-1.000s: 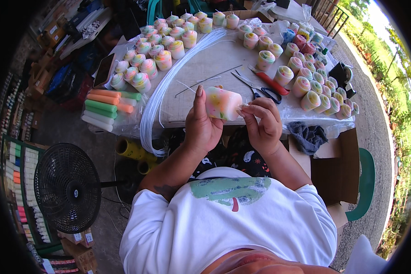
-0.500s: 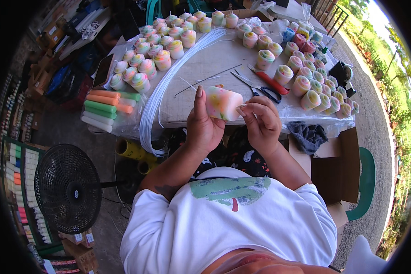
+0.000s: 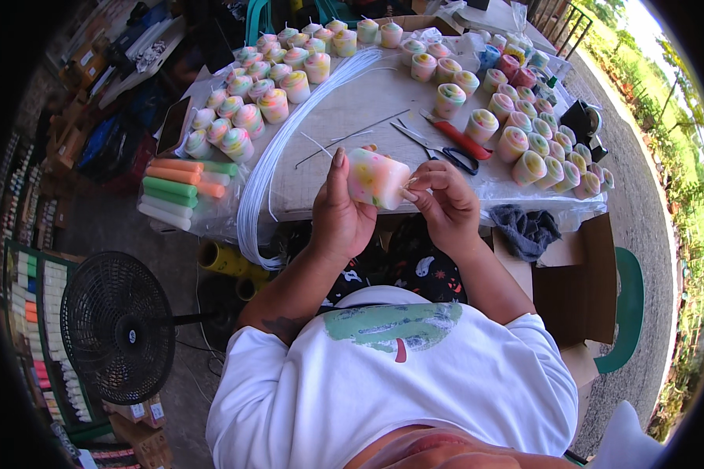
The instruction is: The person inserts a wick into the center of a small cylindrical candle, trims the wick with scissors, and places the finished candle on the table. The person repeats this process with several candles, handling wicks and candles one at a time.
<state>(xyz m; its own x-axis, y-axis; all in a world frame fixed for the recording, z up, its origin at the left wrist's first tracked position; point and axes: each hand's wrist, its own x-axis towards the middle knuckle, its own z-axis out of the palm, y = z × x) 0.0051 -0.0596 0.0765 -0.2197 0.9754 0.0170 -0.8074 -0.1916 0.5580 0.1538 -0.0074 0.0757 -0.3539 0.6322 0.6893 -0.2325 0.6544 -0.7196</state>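
Note:
A pastel candle (image 3: 374, 178), mottled pink, yellow and white, lies sideways in my left hand (image 3: 343, 211), whose fingers and thumb wrap round it. From its left end a white wick (image 3: 314, 143) sticks out. My right hand (image 3: 447, 205) is at the flat right end, thumb and fingertips pinched together there. Whatever small thing they pinch is too small to make out. Just beyond the candle lie a thin metal rod (image 3: 353, 137), dark-handled scissors (image 3: 438, 148) and a red-handled tool (image 3: 460, 137).
A bundle of white wick cord (image 3: 264, 176) curves along the table (image 3: 344, 102). Swirl-topped candles (image 3: 272, 105) crowd the left, more cup-shaped ones (image 3: 530, 168) the right. Coloured sticks (image 3: 172, 186) lie at the left edge. A dark cloth (image 3: 526, 232), cardboard box (image 3: 575, 281) and fan (image 3: 117, 328) are nearby.
The candle and both hands have shifted slightly left, and the candle has tilted a little. My right fingertips remain pinched at its flat end.

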